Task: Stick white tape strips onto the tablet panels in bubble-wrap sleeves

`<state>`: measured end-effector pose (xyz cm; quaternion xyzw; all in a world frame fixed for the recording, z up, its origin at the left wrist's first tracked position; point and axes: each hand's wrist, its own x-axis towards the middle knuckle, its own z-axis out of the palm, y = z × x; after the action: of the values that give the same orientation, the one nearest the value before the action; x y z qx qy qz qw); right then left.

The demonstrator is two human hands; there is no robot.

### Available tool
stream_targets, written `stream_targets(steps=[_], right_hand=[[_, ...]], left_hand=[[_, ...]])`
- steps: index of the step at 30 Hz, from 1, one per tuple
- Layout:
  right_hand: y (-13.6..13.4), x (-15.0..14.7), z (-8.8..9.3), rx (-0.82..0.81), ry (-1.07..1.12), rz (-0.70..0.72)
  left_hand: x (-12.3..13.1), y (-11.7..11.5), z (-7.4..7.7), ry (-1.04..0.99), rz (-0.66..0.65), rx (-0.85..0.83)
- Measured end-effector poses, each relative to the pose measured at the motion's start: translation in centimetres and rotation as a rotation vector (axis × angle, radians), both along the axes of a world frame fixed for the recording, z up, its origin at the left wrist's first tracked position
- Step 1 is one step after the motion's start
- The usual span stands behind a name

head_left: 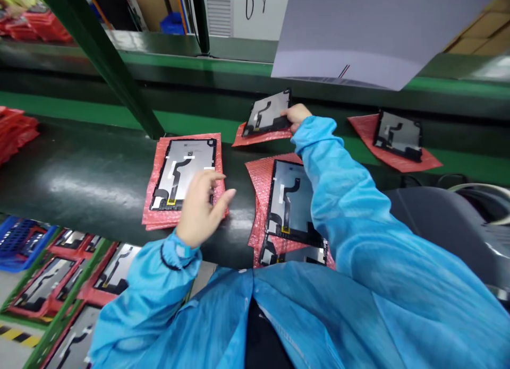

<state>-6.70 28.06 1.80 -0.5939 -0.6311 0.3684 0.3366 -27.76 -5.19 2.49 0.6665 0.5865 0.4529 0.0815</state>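
Note:
My right hand [297, 116] reaches far forward and grips the right edge of a tablet screen panel [269, 111], grey-backed with a black flex cable. That panel is tilted over a red bubble-wrap sheet [261, 137] on the green strip. Over the lower right of another screen panel [187, 167] hovers my left hand [205, 204], fingers apart and holding nothing. Stacked red bubble-wrap sheets [153, 217] lie under this one. Between my arms, a third panel [292, 194] rests on red bubble wrap [258, 178], partly covering one more panel near my body.
On the right, another panel [398, 135] lies on red wrap, near a dark grey machine [434, 220]. A green post [107, 66] rises at left. Panels fill a rack [51, 279] below, beside a blue basket [16, 257]. A white board [342, 34] hangs overhead.

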Motion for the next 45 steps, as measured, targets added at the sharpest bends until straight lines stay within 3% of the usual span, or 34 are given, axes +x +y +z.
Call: stream_targets(steps=[3, 6, 8, 11, 15, 18, 23, 28, 32, 34, 37, 39, 41, 43, 45], right_hand=[[-5.2, 3.4, 3.0, -0.069, 0.221, -0.038], [-13.0, 8.3, 4.1, -0.061, 0.499, -0.048], [-18.5, 11.1, 3.3, -0.066, 0.522, -0.062], [-24.9, 13.5, 0.8, -0.117, 0.539, -0.082], [-28.7, 14.7, -2.0, -0.144, 0.6, -0.167], [-29.4, 15.4, -2.4, -0.142, 0.642, -0.172], [-30.5, 16.4, -2.1, -0.159, 0.673, -0.118], [-31.5, 16.2, -3.5, -0.246, 0.676, -0.124], [-31.3, 15.5, -5.1, -0.276, 0.655, -0.121], [-31.0, 15.7, -5.4, -0.265, 0.535, -0.066], [-30.2, 16.6, -4.4, -0.216, 0.085, 0.043], [-28.6, 17.4, -3.1, -0.227, -0.246, 0.119], [-25.4, 18.2, -1.6, -0.26, -0.425, 0.093], [-20.8, 19.1, -0.6, -0.217, -0.459, -0.113], [-15.4, 20.3, -0.1, -0.061, -0.46, -0.396]], left_hand=[[3.8, 1.4, -1.7, -0.387, -0.084, -0.112], [6.1, 3.4, -3.2, -0.831, -0.135, -0.253], [7.4, 4.7, -4.1, -1.007, -0.218, -0.333], [9.0, 6.2, -5.2, -1.086, -0.255, -0.388], [10.4, 7.5, -6.0, -1.047, -0.352, -0.459], [11.1, 8.3, -5.8, -0.81, -0.391, -0.45], [12.4, 10.1, -5.4, -0.477, -0.212, -0.364], [13.0, 11.5, -6.2, -0.453, 0.036, -0.438], [12.3, 10.7, -7.0, -0.374, 0.113, -0.468], [12.0, 10.0, -7.0, -0.254, 0.111, -0.489], [11.6, 9.3, -6.9, -0.132, 0.097, -0.51], [11.4, 9.0, -6.8, -0.104, 0.088, -0.533], [11.2, 8.9, -6.8, -0.099, 0.072, -0.563], [10.8, 8.8, -6.9, -0.113, 0.052, -0.571], [10.4, 8.7, -7.1, -0.136, 0.02, -0.57]])
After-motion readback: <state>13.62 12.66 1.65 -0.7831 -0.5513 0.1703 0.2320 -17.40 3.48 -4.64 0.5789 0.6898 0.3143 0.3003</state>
